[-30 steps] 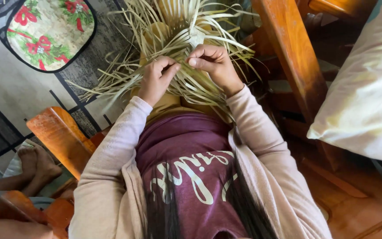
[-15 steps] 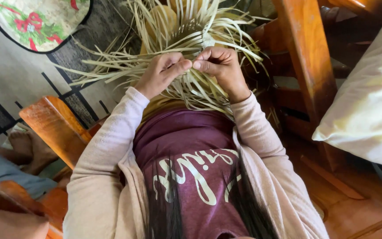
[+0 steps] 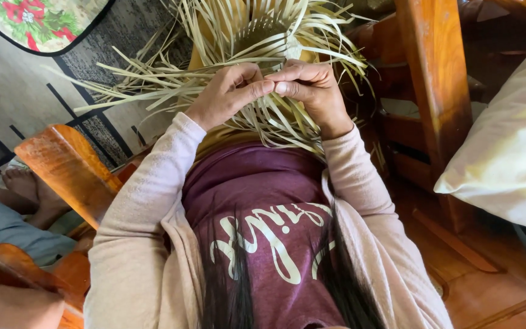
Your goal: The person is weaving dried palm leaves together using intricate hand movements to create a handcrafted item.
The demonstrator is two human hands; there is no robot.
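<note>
woven straw piece cut off at top edge, strips hidden under hands

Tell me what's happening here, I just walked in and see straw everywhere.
A seated person is working pale leaf strips that fan out over their lap. The left hand and right hand meet fingertip to fingertip, pinching strips between them. A wooden chair arm is at their left, a white cushion at their right.
</note>
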